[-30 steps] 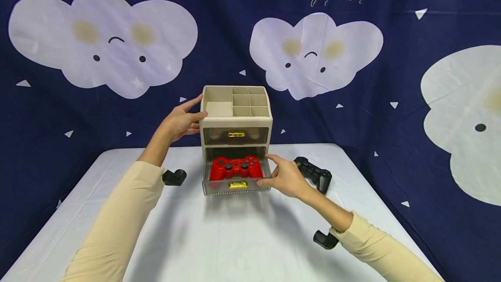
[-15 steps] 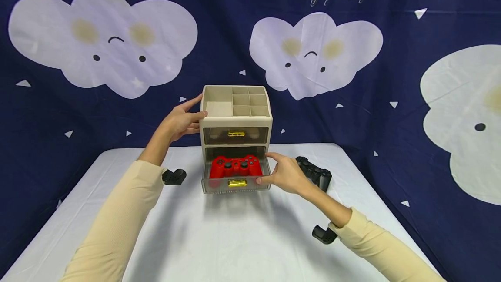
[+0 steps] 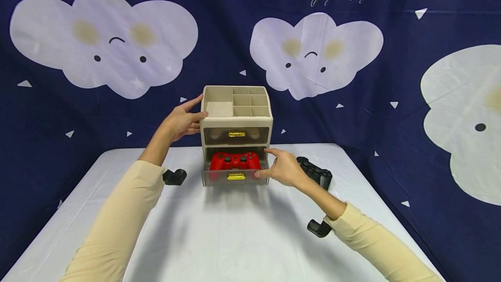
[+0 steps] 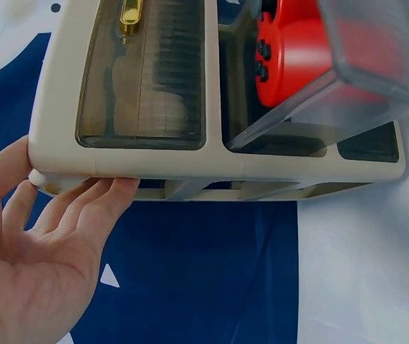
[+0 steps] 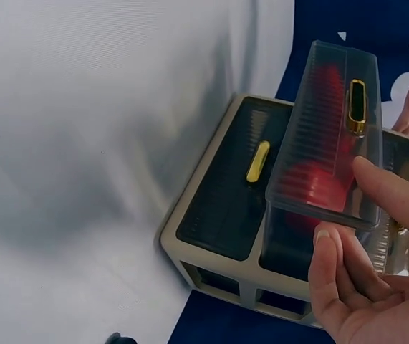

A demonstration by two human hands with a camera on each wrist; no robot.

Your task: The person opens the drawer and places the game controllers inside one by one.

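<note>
A cream desktop drawer organizer (image 3: 236,123) stands at the table's back, its middle clear drawer (image 3: 215,178) pulled partway out. Inside that drawer lies a red game controller (image 3: 235,161). My left hand (image 3: 180,121) holds the organizer's upper left side, thumb at the top rim and fingers along the side wall (image 4: 111,163). With my right hand (image 3: 287,169) I grip the drawer's right front corner, thumb on its front panel and fingers along its side. The right wrist view shows this drawer (image 5: 326,136) jutting past the drawer with a gold handle (image 5: 258,161) below it.
A black game controller (image 3: 314,172) lies on the white tablecloth (image 3: 235,238) right of the organizer, partly behind my right hand. The organizer's top has open compartments (image 3: 250,101). A dark blue cloud-printed curtain (image 3: 223,34) hangs close behind the table.
The middle drawer has slid somewhat inward with the red controller in it, my right hand moving along with it toward the organizer. My left hand keeps its place.
</note>
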